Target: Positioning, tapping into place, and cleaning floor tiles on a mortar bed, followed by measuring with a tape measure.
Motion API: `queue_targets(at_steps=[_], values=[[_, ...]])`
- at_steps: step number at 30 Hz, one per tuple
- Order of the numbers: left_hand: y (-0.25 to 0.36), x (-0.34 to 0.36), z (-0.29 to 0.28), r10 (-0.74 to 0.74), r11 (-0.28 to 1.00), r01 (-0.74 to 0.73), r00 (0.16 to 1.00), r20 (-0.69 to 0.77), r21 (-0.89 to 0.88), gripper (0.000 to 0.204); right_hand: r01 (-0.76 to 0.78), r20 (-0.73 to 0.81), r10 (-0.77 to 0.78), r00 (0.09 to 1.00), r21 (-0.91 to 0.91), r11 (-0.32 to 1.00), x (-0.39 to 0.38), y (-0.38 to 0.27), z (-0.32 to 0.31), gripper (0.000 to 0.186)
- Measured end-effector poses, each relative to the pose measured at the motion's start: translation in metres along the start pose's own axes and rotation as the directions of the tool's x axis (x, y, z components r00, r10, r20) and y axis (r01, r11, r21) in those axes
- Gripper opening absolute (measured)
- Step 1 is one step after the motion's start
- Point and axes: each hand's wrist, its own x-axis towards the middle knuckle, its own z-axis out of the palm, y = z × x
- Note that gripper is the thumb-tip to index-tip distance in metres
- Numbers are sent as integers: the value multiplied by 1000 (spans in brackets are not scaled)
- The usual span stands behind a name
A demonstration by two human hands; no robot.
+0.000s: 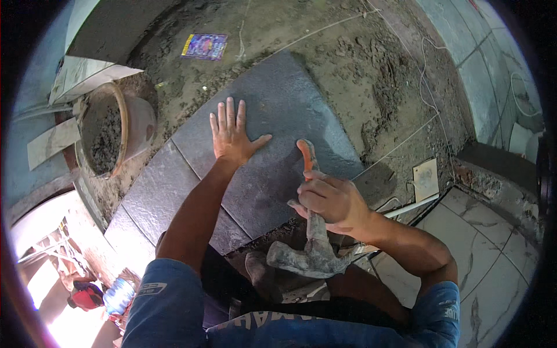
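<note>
My left hand lies palm down with fingers spread on the upper dark grey textured tile. My right hand grips a cement-caked hammer midway along its handle, its head toward me and its orange-tipped handle end over the same tile, to the right of my left hand; whether the handle touches the tile I cannot tell. Adjoining dark tiles run down to the lower left.
A bucket of grey mortar stands left; rough mortar bed with strings lies beyond. A purple packet lies at the top, a pale board right. Marbled tiles cover the lower right; a blue water bottle is lower left.
</note>
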Motion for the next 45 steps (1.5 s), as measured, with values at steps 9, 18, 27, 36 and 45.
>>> queue_targets(at_steps=[9, 18, 27, 36, 45], values=[[-2, 2, 5, -3, 999, -3, 993, -118, -50, 111, 5, -27, -4, 1000, 21, 1000, 2, 8, -11, 17], [9, 4, 2, -33, 999, 33, 999, -1, -8, 108, -188, -140, 202, 969, 105, 977, -27, 8, -52, 17], [188, -9, -58, 574, 609, -394, 818, 41, -689, 44, -872, -735, 596, 324, 12, 489, -101, 33, -128, 45], [111, -85, -71, 523, 823, -311, 742, 420, -475, 63, -897, -665, 742, 85, 273, 348, -239, 137, -85, 53], [-64, -110, -31, -108, 987, 42, 890, 443, 157, 132, -998, -499, 864, 61, -6, 67, -296, 205, 9, 69]])
